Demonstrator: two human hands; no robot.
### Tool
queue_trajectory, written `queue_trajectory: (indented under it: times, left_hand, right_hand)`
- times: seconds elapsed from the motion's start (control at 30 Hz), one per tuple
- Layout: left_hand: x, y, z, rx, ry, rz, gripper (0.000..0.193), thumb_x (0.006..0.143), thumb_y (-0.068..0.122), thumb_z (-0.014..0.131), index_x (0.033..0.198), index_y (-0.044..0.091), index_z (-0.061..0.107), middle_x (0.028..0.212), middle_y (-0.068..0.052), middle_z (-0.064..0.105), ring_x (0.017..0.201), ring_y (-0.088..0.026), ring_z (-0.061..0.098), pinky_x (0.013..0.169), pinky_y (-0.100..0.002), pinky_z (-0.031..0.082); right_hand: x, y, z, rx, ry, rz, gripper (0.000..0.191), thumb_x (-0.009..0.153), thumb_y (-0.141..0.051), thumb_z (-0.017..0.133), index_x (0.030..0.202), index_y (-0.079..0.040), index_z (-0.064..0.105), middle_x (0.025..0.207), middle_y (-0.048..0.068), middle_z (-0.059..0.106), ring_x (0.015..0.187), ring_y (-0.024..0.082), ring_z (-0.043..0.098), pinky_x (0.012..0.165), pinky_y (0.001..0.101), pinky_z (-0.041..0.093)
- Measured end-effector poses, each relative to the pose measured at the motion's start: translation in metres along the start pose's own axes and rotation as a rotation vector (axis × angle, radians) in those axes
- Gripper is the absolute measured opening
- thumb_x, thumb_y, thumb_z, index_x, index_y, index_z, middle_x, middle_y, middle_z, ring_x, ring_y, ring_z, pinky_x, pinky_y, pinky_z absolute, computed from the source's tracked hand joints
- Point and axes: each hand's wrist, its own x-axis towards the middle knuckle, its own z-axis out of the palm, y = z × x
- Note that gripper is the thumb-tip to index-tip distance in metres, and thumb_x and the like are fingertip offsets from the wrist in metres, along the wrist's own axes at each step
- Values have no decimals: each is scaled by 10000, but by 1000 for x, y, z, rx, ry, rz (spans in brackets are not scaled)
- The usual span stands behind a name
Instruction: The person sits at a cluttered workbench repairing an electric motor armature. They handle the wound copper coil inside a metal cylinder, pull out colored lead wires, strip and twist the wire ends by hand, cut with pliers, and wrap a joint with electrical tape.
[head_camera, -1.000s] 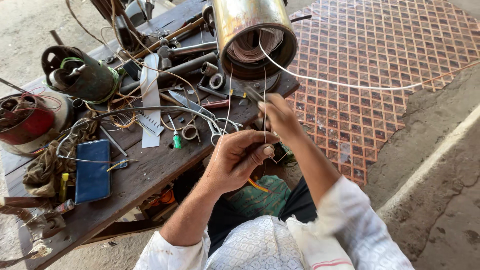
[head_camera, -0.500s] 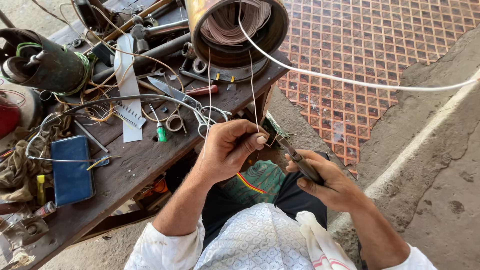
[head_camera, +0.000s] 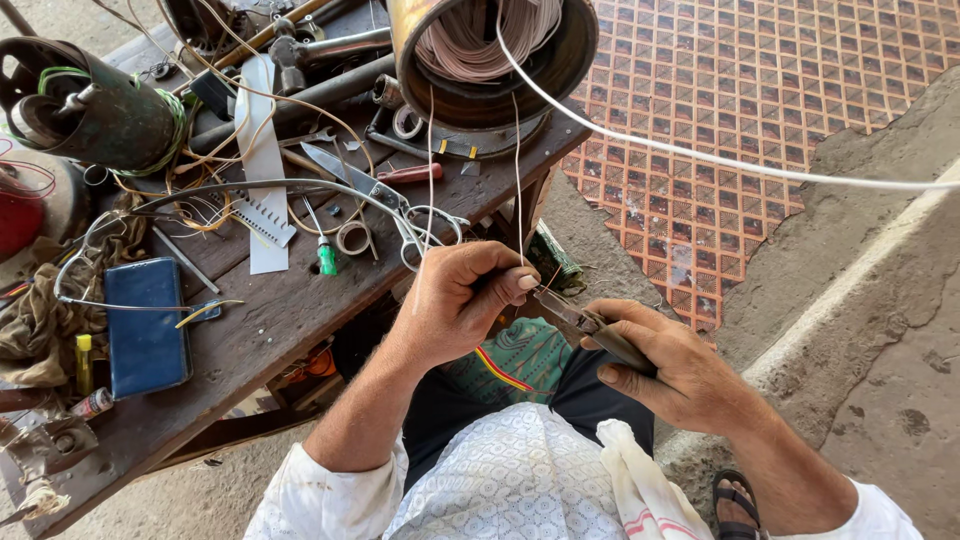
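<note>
My left hand (head_camera: 462, 298) is closed on thin copper-coloured wires (head_camera: 517, 180) that drop from the windings inside a round metal motor housing (head_camera: 490, 55) at the bench's edge. My right hand (head_camera: 668, 365) grips a small pair of pliers (head_camera: 580, 318), whose tip meets the wires right at my left thumb. Both hands hover in front of the bench, above my lap.
The wooden workbench (head_camera: 270, 320) is crowded: scissors (head_camera: 395, 205), a green-handled screwdriver (head_camera: 326, 256), a roll of tape (head_camera: 352, 238), a blue case (head_camera: 145, 325), a dark motor (head_camera: 95, 110), rags and loose wires. A white cable (head_camera: 720, 160) stretches right over red patterned floor tiles (head_camera: 760, 110).
My right hand dropped from the wires near the housing to below the bench edge, now holding pliers at the wire ends. The left hand stayed closed on the wires.
</note>
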Motion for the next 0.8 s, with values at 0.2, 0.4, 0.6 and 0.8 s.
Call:
queue_trajectory:
  times: [0.2, 0.4, 0.6, 0.8]
  left_hand:
    - [2, 5, -4, 36, -22, 48, 151, 980, 159, 726, 985, 9, 728, 768, -69, 700, 670, -136, 673, 597, -281, 534]
    - [0, 12, -10, 204, -76, 209, 84, 969, 72, 717, 1046, 43, 700, 922, -81, 708, 836, -233, 734, 701, -321, 580]
    - [-2, 14, -7, 258, -57, 288, 133, 945, 13, 702, 1070, 51, 674, 955, -81, 687, 875, -261, 724, 730, -351, 591]
    - [-8, 15, -3, 347, -20, 301, 155, 943, 8, 675, 1087, 60, 658, 986, -96, 679, 897, -306, 696, 744, -386, 571]
  right_hand:
    - [1, -5, 0, -129, 34, -4, 280, 909, -306, 716, 929, -32, 663, 993, 78, 675, 708, 186, 611, 625, 362, 492]
    - [-6, 15, 0, 250, -101, 121, 274, 921, -301, 713, 954, -36, 653, 698, 128, 619, 576, 197, 587, 532, 340, 444]
    - [0, 41, 4, 1016, -474, 216, 669, 804, -157, 857, 1299, -49, 420, 818, 136, 692, 605, 186, 685, 506, 315, 566]
    - [10, 26, 20, -200, 24, 103, 838, 750, -256, 849, 1420, -107, 368, 827, 131, 658, 590, 171, 643, 516, 304, 554]
